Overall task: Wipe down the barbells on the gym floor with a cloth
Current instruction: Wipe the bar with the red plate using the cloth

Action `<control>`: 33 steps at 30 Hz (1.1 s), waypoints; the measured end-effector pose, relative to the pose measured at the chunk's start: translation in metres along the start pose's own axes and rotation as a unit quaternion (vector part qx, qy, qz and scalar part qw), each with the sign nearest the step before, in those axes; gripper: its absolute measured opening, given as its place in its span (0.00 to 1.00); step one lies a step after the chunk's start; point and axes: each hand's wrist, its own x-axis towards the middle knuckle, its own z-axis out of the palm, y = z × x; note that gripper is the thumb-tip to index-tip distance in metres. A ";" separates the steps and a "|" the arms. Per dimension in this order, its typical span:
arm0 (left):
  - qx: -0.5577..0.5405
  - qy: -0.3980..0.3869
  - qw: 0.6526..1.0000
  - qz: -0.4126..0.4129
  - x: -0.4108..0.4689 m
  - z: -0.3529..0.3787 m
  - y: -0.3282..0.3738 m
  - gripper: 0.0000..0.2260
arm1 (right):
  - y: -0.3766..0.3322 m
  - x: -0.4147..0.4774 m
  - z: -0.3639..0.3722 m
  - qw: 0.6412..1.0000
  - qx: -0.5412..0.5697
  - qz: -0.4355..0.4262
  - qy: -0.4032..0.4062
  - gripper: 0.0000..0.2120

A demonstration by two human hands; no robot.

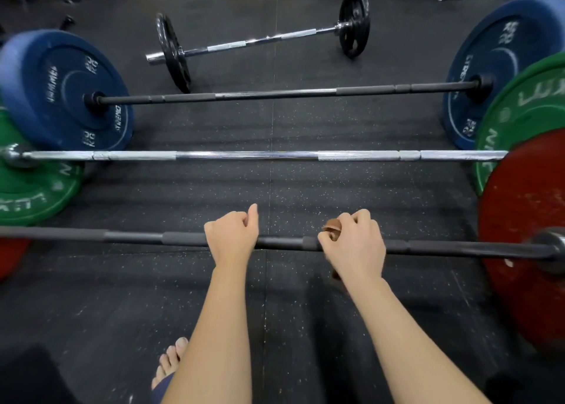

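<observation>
A black barbell (134, 237) with red plates (519, 220) lies nearest me across the rubber floor. My left hand (230, 237) grips its shaft near the middle, fingers curled over the bar. A little to the right, my right hand (354, 244) holds a brown cloth (331, 227) wrapped against the same shaft; most of the cloth is hidden under the hand. Beyond lie a chrome barbell (244, 155) with green plates, a black barbell (275, 93) with blue plates, and a short chrome bar (260, 40) with black plates.
The big red plate (526, 296) stands close on my right, a green plate (30, 189) on my left. My bare foot (171, 364) is on the black speckled mat (275, 195) below my left arm. Dark equipment lines the far edge.
</observation>
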 end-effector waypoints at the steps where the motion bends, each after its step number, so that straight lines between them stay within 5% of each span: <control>1: 0.001 0.002 1.000 -0.018 0.002 -0.001 -0.007 0.28 | -0.007 -0.005 0.004 1.000 0.017 -0.020 -0.004 0.12; 4: 0.027 -0.008 0.997 -0.073 0.003 0.002 -0.010 0.30 | -0.019 -0.013 0.011 0.996 0.044 -0.070 -0.036 0.11; 11: 0.084 -0.009 0.992 -0.096 0.001 0.008 0.001 0.29 | -0.012 0.011 -0.003 0.998 -0.005 0.013 -0.057 0.14; 18: 0.093 -0.035 0.993 -0.067 0.002 0.005 -0.001 0.30 | -0.059 -0.019 0.023 0.979 0.097 -0.151 -0.093 0.11; 23: -0.031 -0.041 0.998 -0.045 0.006 -0.003 -0.019 0.30 | -0.052 0.013 -0.002 0.977 0.066 -0.046 -0.199 0.13; 27: -0.052 0.040 0.996 -0.065 0.013 -0.016 -0.055 0.28 | -0.046 0.030 -0.010 0.971 0.013 0.008 -0.237 0.18; 33: 0.099 -0.013 0.991 -0.086 0.021 -0.011 -0.077 0.26 | -0.093 -0.008 0.019 0.971 0.057 -0.150 -0.178 0.12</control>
